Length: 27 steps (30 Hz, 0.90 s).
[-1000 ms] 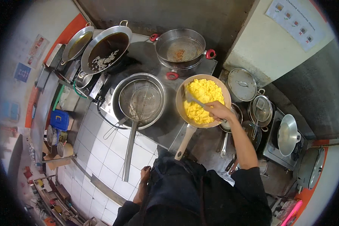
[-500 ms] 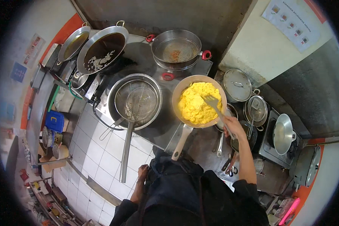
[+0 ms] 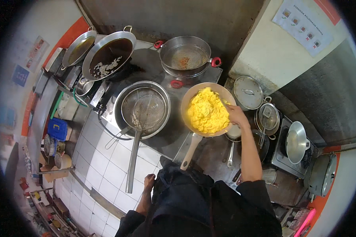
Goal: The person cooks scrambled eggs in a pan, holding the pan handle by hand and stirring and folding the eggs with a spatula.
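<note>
My right hand [image 3: 237, 115] grips a pale spatula [image 3: 224, 103] at the right rim of a beige frying pan [image 3: 188, 123]. Most of the spatula is hidden by the hand and the food. A heap of yellow scrambled egg [image 3: 207, 111] fills much of the pan. The pan's beige handle [image 3: 190, 152] points back toward my body, with neither hand on it. Down beside my body on the left, my left hand [image 3: 149, 180] hangs with its fingers curled and nothing visible in them.
Left of the pan, a long-handled strainer [image 3: 133, 162] rests over a metal bowl [image 3: 120, 118]. Behind stands a perforated pot [image 3: 185, 49] with red handles. Two woks of oil, the larger wok [image 3: 84, 65] nearer, stand far left. Lidded pots and a gas stove [image 3: 283, 144] are on the right.
My right hand has moved forward, up to the pan's right rim, and the spatula has gone to the egg's right side. The egg heap has shifted shape. My left hand stays put.
</note>
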{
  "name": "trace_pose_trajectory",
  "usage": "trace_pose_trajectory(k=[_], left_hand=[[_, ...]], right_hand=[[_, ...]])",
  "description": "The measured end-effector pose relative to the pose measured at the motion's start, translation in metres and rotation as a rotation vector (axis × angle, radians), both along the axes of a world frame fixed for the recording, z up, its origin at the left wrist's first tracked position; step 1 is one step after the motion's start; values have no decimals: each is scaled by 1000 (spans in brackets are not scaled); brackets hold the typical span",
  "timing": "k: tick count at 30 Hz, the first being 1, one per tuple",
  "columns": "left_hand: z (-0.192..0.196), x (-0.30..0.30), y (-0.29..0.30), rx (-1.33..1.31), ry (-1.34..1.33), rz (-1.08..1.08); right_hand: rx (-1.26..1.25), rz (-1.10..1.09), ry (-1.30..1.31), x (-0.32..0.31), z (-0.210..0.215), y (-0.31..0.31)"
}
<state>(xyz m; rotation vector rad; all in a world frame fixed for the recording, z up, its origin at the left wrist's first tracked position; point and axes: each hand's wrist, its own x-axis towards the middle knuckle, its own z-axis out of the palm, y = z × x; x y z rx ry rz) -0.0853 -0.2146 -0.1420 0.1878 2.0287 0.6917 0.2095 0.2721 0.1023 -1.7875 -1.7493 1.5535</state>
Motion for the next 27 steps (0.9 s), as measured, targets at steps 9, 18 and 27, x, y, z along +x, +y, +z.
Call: trace_pose_trajectory(k=[9,18,27], left_hand=[[-21,-2,-16,100,230,-318],[-3,-2,4,18,48,-149],[-8,-1,-1,114,134,-238]], right_hand=[[349,534,-384,-16,35,-80],[317,436,-591,17,25,-96],[381,304,-353,-30,-14,-87]])
